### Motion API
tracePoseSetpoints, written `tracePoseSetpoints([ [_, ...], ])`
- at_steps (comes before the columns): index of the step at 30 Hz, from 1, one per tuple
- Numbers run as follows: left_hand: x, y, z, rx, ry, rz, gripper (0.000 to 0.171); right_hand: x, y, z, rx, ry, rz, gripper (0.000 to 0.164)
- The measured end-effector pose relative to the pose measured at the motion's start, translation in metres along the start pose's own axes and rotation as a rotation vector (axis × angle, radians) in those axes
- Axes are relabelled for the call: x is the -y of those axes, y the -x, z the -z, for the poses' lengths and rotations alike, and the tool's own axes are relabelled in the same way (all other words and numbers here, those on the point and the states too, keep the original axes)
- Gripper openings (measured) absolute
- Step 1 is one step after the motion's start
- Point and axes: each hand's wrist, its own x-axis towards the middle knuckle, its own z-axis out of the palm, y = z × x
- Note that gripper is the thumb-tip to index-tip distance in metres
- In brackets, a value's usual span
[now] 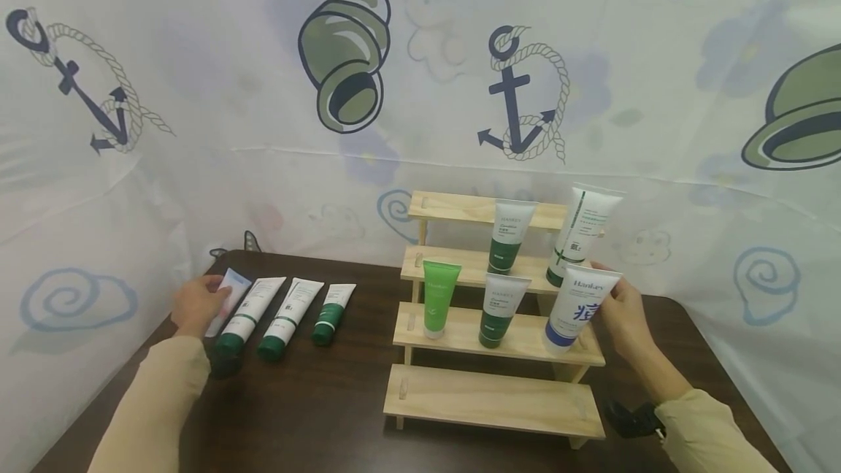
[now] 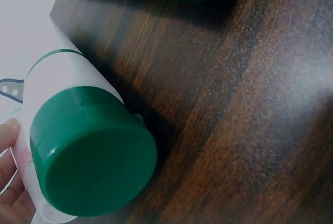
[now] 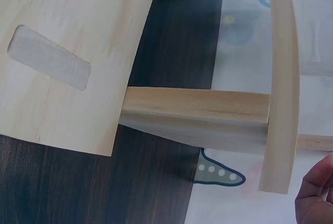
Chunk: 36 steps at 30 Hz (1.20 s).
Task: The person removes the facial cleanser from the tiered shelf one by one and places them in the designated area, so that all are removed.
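My left fingers [image 1: 213,298] pinch the pale pink-and-white plastic tube [image 1: 230,303] on the dark wooden desk [image 1: 309,414]; a sloppy lift could roll its white-and-green neighbour [image 1: 254,304]. My right fingers [image 1: 616,305], part-hidden behind the shelved white-and-blue plastic tube [image 1: 578,305], perhaps grip, I cannot tell; brushing could topple it.

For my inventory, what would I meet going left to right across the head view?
Left hand, pinkish tube, two white green-capped tubes, smaller green-capped tube, bright green tube, blue-banded tube, right hand.

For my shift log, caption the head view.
Left hand grips a pale tube; right hand beside a stand of five tubes.
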Motion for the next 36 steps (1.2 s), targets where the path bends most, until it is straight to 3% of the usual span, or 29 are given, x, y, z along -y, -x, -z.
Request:
tracePoseSetpoints([
  [22,0.011,-0.004,-0.008,-0.097,0.018,0.0,0.04,0.0,0.0,0.0,0.013,-0.001,-0.002,0.053],
  [28,0.01,-0.003,-0.008,-0.091,0.041,0.02,0.039,0.0,0.001,0.0,0.016,-0.014,0.012,0.054],
  [36,0.011,0.0,-0.006,-0.1,0.023,-0.007,0.038,0.001,0.001,-0.001,0.015,-0.018,0.005,0.056],
])
